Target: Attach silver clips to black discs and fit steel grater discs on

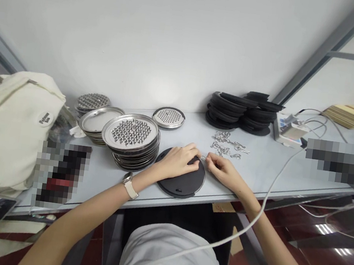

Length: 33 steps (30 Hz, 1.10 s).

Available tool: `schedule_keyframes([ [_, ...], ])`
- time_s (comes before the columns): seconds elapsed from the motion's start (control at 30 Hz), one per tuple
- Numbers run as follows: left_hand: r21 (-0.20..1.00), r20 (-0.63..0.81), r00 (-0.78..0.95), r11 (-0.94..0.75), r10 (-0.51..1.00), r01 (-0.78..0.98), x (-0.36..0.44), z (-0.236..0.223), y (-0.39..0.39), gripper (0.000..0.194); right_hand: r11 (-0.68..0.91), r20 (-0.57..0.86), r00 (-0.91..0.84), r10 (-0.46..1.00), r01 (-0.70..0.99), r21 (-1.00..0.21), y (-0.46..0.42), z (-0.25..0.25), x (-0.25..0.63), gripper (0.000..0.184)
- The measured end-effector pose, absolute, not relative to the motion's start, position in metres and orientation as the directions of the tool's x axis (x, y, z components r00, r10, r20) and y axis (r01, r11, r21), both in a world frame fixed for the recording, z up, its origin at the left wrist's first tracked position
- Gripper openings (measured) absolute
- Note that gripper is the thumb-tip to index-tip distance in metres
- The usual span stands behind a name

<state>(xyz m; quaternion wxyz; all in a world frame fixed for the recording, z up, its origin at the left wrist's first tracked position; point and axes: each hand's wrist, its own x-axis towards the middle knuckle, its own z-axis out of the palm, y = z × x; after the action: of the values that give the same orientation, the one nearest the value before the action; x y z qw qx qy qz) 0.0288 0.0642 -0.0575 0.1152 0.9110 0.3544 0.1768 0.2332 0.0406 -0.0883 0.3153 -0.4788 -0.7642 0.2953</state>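
Observation:
A black round disc [178, 185] with a thin metal rim and a small slot lies on the table near its front edge. Over its upper part rests my left hand [179, 161], fingers curled at the right edge, gripping it. My right hand [222, 170] pinches a small metal wire clip [203, 157] against that same edge. Whether the clip is hooked into the disc is hidden by my fingers. Just behind my right hand lie several loose wire clips [224, 145]. Left of the disc stands a stack of round metal grater plates [131, 134], teeth upward on top.
Behind are a single perforated grater disc [169, 117], more metal plates [96, 117] and stacked black rings [232, 109]. A power strip [288, 129] sits at right, its white cable [274, 186] crossing before my right arm. A cream bag [8, 127] occupies the left end.

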Motion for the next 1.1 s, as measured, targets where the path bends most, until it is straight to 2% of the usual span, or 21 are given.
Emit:
schedule_keyframes([
  [0.27, 0.437, 0.265, 0.677, -0.711, 0.687, 0.551, 0.0305, -0.0587, 0.0621, 0.026, 0.391, 0.185, -0.393, 0.901, 0.548, -0.740, 0.0400, -0.0852, 0.2293, 0.035],
  [0.63, 0.405, 0.236, 0.667, -0.696, 0.706, 0.593, 0.0314, -0.0584, 0.0614, 0.028, 0.401, 0.171, -0.427, 0.888, 0.535, -0.743, 0.0411, -0.0872, 0.2317, 0.036],
  [0.83, 0.335, 0.257, 0.672, -0.717, 0.694, 0.612, 0.0309, -0.0597, 0.0610, 0.021, 0.407, 0.177, -0.425, 0.888, 0.546, -0.732, 0.0409, -0.0870, 0.2316, 0.033],
  [1.1, 0.334, 0.229, 0.703, -0.733, 0.673, 0.592, 0.0301, -0.0561, 0.0608, 0.017, 0.403, 0.173, -0.424, 0.889, 0.545, -0.735, 0.0415, -0.0887, 0.2313, 0.034],
])
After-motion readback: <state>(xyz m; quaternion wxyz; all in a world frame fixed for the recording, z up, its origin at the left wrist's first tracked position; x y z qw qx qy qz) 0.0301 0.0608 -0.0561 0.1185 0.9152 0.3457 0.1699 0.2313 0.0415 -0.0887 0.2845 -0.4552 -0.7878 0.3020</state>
